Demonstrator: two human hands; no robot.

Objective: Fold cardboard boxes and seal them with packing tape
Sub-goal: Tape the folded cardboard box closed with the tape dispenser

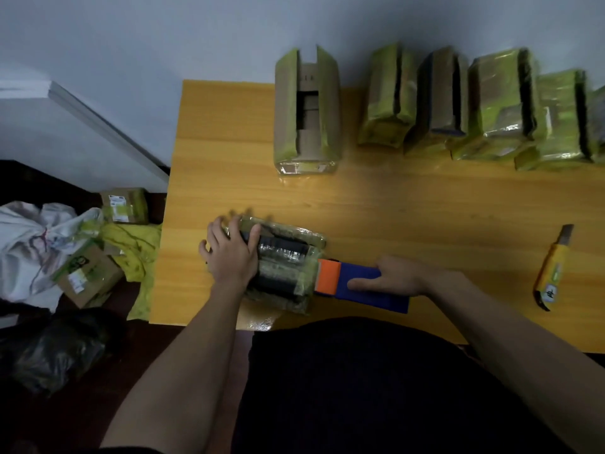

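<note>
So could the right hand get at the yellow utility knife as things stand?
Probably yes, once freed: the right hand grips the tape dispenser, and bare table lies between it and the utility knife.

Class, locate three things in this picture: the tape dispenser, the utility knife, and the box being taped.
tape dispenser (361, 285), head view, blue body
utility knife (553, 270), head view, yellow handle
box being taped (284, 257), head view, taped top

One head-worn wide-angle view only. We look steeply down and forward over the worktop (409, 217), close in; wall at 12 o'clock, our torso at 6, floor at 9.
</note>
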